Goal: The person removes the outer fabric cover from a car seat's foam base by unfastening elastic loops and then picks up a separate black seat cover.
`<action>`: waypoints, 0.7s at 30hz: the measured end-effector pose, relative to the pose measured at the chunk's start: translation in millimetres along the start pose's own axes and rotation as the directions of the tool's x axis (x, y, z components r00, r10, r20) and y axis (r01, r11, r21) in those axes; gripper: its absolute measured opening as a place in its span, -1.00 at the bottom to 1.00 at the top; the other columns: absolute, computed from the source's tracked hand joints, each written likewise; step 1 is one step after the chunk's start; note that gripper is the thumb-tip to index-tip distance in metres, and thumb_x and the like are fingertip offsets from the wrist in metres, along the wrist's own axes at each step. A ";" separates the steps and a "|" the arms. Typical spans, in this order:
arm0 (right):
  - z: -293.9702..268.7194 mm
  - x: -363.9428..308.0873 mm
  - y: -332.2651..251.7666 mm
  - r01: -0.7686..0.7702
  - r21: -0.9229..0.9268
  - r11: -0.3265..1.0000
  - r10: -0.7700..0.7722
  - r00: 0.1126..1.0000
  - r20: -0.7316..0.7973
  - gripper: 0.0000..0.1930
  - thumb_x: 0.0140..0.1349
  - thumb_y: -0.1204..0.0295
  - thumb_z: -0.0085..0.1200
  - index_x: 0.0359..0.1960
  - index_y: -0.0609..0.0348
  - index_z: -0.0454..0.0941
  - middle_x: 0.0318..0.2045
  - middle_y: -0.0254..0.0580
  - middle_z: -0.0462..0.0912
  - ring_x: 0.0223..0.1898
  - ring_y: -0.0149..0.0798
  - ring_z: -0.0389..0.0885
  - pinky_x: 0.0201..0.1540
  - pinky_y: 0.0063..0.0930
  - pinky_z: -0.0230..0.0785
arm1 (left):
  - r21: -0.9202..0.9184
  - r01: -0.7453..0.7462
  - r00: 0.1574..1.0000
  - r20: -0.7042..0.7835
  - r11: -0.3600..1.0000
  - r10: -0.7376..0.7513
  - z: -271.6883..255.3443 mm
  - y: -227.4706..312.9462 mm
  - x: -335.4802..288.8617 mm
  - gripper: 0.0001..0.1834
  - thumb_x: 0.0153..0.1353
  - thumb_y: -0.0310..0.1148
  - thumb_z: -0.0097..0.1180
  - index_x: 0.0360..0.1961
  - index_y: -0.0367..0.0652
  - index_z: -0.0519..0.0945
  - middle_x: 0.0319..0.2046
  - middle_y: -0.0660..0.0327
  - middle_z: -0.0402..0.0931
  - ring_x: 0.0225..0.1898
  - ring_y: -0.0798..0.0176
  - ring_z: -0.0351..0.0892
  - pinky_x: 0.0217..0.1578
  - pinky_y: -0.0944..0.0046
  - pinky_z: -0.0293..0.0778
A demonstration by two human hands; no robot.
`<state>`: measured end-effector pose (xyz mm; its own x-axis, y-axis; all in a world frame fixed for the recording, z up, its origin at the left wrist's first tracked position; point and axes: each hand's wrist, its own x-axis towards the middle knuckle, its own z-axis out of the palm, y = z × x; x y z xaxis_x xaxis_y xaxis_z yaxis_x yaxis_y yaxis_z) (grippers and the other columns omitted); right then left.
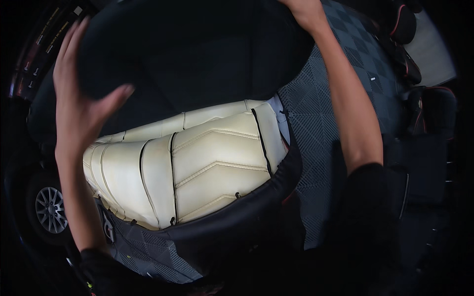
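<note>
A large black padded piece, like a car seat part (192, 54), fills the upper middle. Against its near side lies a cream quilted cover (219, 153) with black piping, chevron stitching and several small black hooks along its near edge. My left hand (81, 106) is raised at the black piece's left side, fingers stretched up and thumb apart, with nothing in it. At the upper right corner of the black piece is my right hand (306, 15); its fingers run out of the picture, so their grip is hidden. Smooth black trim (247, 217) curves round the cover's near side.
Grey ribbed floor tiles (313, 133) extend to the right. A car wheel (50, 209) with a silver rim shows at far left. Black seat parts with red piping (429, 111) stand at the right edge. At upper left is a dark printed box or panel (47, 49).
</note>
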<state>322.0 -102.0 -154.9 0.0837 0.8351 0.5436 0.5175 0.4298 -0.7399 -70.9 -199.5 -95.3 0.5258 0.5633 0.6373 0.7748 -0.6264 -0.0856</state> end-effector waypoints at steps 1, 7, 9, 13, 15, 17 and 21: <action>2.1 -10.8 0.6 0.045 0.044 0.998 -0.042 0.997 -0.070 -0.44 0.13 0.05 0.26 0.03 0.26 0.63 -0.05 -0.02 0.70 0.04 -0.22 0.62 0.14 -0.32 0.39 | 0.052 -0.073 0.997 -0.032 0.996 0.074 3.4 0.3 22.6 0.05 -0.08 -0.09 0.49 0.45 0.07 0.21 0.42 0.08 0.18 0.44 -0.07 0.12 0.41 -0.13 0.09; -16.9 -89.2 -12.6 -0.102 -0.060 0.993 0.104 0.994 0.036 -0.08 -0.24 0.05 0.54 0.20 0.23 0.46 0.01 0.01 0.65 0.00 -0.04 0.66 0.09 -0.26 0.50 | -0.266 0.281 0.820 0.565 0.922 -0.087 -3.7 -27.0 71.1 0.10 -0.30 -0.40 0.47 0.41 -0.09 0.26 0.32 -0.05 0.32 0.37 -0.06 0.27 0.39 0.09 0.17; -38.8 -114.2 -33.8 -0.149 -0.148 0.978 0.171 0.975 0.142 -0.07 -0.27 0.09 0.53 0.21 0.21 0.43 0.09 0.03 0.59 0.09 -0.03 0.59 0.18 -0.22 0.42 | -0.221 0.252 0.749 0.661 0.942 -0.045 -7.0 -0.4 62.8 -0.05 -0.26 -0.43 0.41 0.32 -0.13 0.37 0.11 -0.07 0.53 0.19 -0.10 0.51 0.26 0.11 0.37; -69.1 -166.8 -54.8 -0.074 -0.194 0.978 0.135 0.934 0.329 -0.05 -0.30 0.06 0.53 0.20 0.17 0.40 0.26 0.03 0.41 0.30 0.08 0.35 0.40 -0.07 0.10 | -0.305 0.256 0.687 0.725 0.917 0.049 -22.5 30.1 18.5 -0.24 -0.24 -0.48 0.33 0.15 -0.08 0.48 0.01 0.04 0.59 0.04 -0.08 0.59 0.06 0.03 0.53; -72.6 -171.2 -72.5 -0.182 -0.220 0.958 0.262 0.868 0.422 -0.03 -0.24 -0.04 0.48 0.25 0.12 0.38 0.35 0.03 0.28 0.38 0.09 0.20 0.41 -0.01 0.02 | -0.291 0.244 0.626 0.776 0.925 0.079 -18.8 25.0 1.6 -0.24 -0.24 -0.42 0.36 0.15 -0.05 0.48 0.08 0.08 0.54 0.05 -0.01 0.55 0.09 0.05 0.50; -91.9 -224.4 -79.9 -0.453 -0.098 0.886 0.449 0.788 0.421 -0.05 -0.09 -0.15 0.35 0.33 0.07 0.32 0.43 0.00 0.14 0.44 0.06 0.08 0.41 0.04 -0.02 | -0.348 0.236 0.654 0.747 0.907 0.117 -24.9 52.9 -38.7 -0.23 -0.26 -0.41 0.37 0.14 -0.10 0.48 0.09 0.05 0.50 0.01 -0.03 0.50 0.09 0.05 0.45; -81.9 -270.8 -60.5 -0.933 0.349 0.085 0.958 0.173 0.229 -0.10 0.18 -0.26 0.07 0.44 0.01 0.18 0.48 0.00 0.00 0.49 0.14 -0.11 0.36 0.30 -0.09 | -0.310 0.250 0.732 0.681 0.917 0.031 -13.0 111.0 -148.9 -0.31 -0.30 -0.46 0.29 0.04 -0.14 0.50 -0.06 0.07 0.43 -0.09 -0.06 0.42 0.04 -0.06 0.35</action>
<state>337.8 -382.3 -224.9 0.3153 0.6346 -0.7056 -0.3316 -0.6229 -0.7085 -67.7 -359.9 -189.7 0.6477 0.7597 -0.0578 0.7332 -0.6010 0.3181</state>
